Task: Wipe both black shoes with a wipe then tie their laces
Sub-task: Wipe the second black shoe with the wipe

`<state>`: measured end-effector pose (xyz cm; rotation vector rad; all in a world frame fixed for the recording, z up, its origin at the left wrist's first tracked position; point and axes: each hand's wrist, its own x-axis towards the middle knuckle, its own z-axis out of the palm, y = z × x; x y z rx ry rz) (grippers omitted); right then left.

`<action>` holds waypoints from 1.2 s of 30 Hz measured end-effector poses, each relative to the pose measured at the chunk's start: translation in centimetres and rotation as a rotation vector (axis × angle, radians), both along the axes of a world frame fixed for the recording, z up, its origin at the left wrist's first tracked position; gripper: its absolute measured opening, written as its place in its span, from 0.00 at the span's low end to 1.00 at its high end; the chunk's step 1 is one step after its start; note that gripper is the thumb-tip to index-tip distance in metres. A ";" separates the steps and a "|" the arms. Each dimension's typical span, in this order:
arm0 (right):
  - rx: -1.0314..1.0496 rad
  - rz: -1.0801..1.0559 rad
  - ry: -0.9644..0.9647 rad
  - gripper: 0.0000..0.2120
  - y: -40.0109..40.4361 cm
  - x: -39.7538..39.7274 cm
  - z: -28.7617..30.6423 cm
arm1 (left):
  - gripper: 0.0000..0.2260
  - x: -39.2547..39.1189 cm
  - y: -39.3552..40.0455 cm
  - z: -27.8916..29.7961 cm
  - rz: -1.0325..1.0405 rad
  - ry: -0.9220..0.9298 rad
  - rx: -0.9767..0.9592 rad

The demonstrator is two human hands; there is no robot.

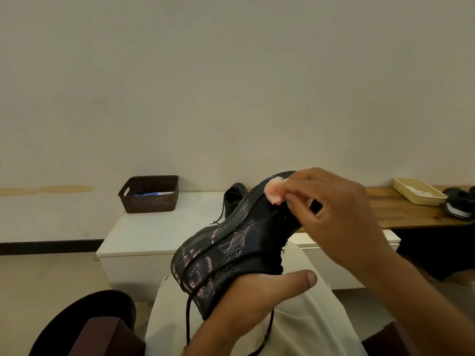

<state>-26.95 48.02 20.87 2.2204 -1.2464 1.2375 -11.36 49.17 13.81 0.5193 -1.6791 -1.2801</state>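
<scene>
The left hand [246, 301] is nearest, low in the middle, palm up under a black shoe [231, 250], with the thumb stretched out to the right below the shoe's collar; the fingers are hidden beneath the shoe, gripping it from under. The shoe is held in the air over the person's lap, tilted on its side so the sole edge faces up and left, toe pointing far and right. Its upper shows pinkish speckled marks. Its laces [189, 319] hang loose below the hand, untied. The right hand [331, 206] reaches in from the right, its fingers pinched on a small crumpled wipe [275, 190], which is pressed against the sole edge near the toe. Beyond, a white cabinet [154, 232] stands against the wall. On it, far left, sits a brown basket [149, 195] with something blue and white inside. The second shoe [234, 197] rests on the cabinet just behind the held one, partly hidden, a lace trailing down in front. To the right is a wooden bench [401, 211] holding a cream tray [417, 190] of white stuff, with dark footwear [460, 202] just beside the tray at the right edge. A dark chair part [102, 327] shows at lower left.
</scene>
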 end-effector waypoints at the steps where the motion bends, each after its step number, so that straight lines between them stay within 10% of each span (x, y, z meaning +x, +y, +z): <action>1: 0.012 0.037 0.009 0.11 0.3 0.6 -0.4 | 0.33 0.0 0.1 -0.1 -0.046 0.070 0.032; 7: 0.080 0.157 0.086 0.10 1.0 0.0 -1.6 | 0.26 0.7 -0.5 0.0 -0.227 0.449 0.244; 19: 0.032 0.092 0.044 0.10 0.6 0.8 -2.0 | 0.27 0.9 -0.2 0.8 -0.241 0.556 0.312; 28: 0.085 0.106 0.097 0.15 -0.7 1.7 -0.6 | 0.31 0.2 -0.1 -0.3 -0.040 0.216 0.229; 36: -0.009 -0.044 0.059 0.11 -0.8 -1.6 -0.1 | 0.30 0.5 0.0 -0.5 0.116 0.288 0.287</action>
